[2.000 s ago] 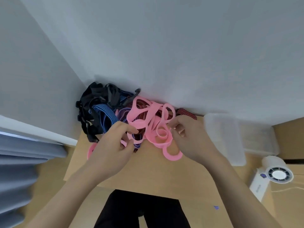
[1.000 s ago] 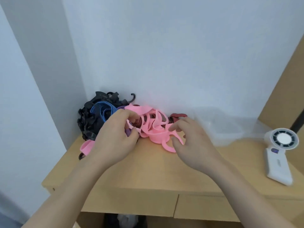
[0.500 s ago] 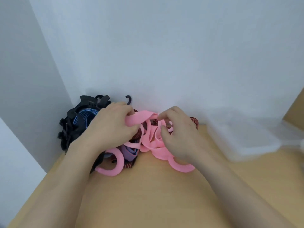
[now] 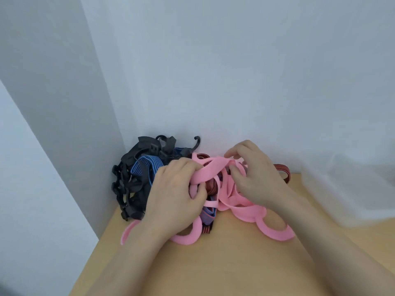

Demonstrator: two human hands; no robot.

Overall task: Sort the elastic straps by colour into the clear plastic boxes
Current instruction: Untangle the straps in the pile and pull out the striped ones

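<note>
Left hand (image 4: 173, 195) grips a bunch of pink straps (image 4: 210, 168), fingers curled round it; right hand (image 4: 256, 178) pinches a loop of the same tangle from above. The pile sits far left on the wooden table (image 4: 235, 265) in the wall corner, with black straps (image 4: 130, 180) and a blue strap (image 4: 145, 167) on its left and a red strap (image 4: 283, 170) on its right. A blurred clear box (image 4: 350, 189) stands right of the pile.
</note>
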